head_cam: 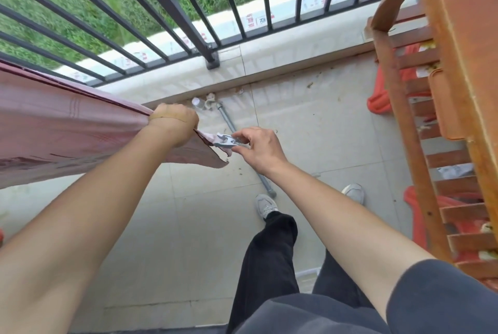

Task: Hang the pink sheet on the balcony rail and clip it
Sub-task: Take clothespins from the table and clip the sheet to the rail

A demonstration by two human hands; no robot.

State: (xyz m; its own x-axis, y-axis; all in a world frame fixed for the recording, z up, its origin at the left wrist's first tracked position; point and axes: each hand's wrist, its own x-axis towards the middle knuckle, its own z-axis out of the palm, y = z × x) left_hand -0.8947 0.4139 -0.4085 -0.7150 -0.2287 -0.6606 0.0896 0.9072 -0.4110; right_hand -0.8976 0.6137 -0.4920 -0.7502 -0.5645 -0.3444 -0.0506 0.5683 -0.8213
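Note:
The pink sheet [59, 128] stretches in from the left, draped along what seems to be the rail's top, which it hides. My left hand [175, 120] grips the sheet's bunched right end. My right hand [258, 145] pinches a pale blue-grey clip [225, 141] right at the sheet's corner. The clip touches the cloth; whether its jaws bite the cloth cannot be told. The black balcony railing [172, 10] runs across the top of the view.
A grey metal pipe [237, 139] lies on the tiled floor below my hands. A wooden rack [420, 123] with orange items stands at the right. My feet [266, 205] are on the tiles. Grass lies far below the bars.

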